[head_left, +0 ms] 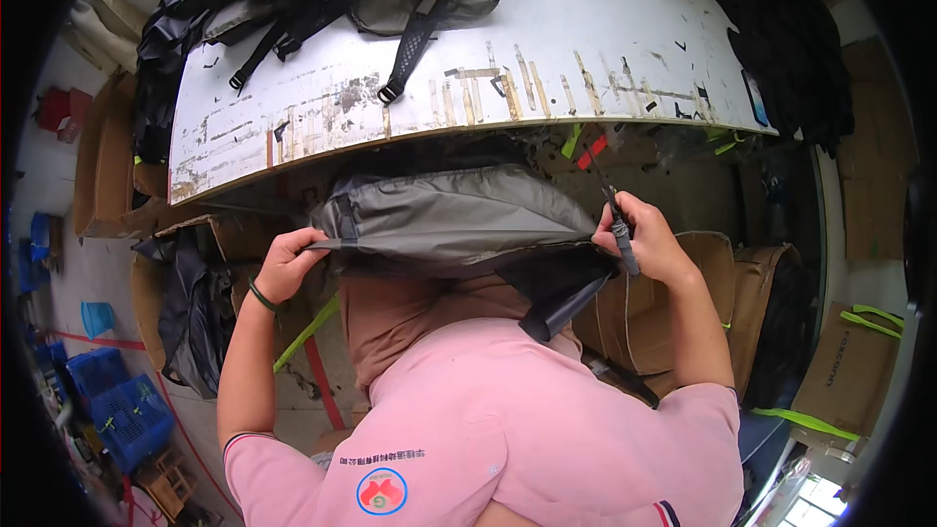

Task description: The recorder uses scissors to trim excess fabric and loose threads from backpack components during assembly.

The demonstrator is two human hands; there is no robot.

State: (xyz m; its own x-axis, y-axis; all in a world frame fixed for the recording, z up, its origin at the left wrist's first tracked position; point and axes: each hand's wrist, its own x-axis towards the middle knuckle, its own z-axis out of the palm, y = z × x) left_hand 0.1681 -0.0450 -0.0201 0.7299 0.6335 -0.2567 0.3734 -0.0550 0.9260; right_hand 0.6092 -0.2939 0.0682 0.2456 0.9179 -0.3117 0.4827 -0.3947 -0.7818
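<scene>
grey bag (459, 220), fingers (293, 246) closed on edges

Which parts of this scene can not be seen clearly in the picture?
- Head view: the left hand fingertips are hidden in the grey bag fold.
- The tool tip in the right hand is too thin and dark to identify.
- The bag's far side lies under the worktable edge.

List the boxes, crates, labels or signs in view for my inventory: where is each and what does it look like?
Cardboard box: lower right, brown, green strap across the top.
Open cartons: beside the right forearm, brown.
Tall carton: left of the table, brown.
Plastic crates: lower left floor, blue, slotted.
Round badge: on the pink shirt, blue-rimmed, red centre.
</scene>
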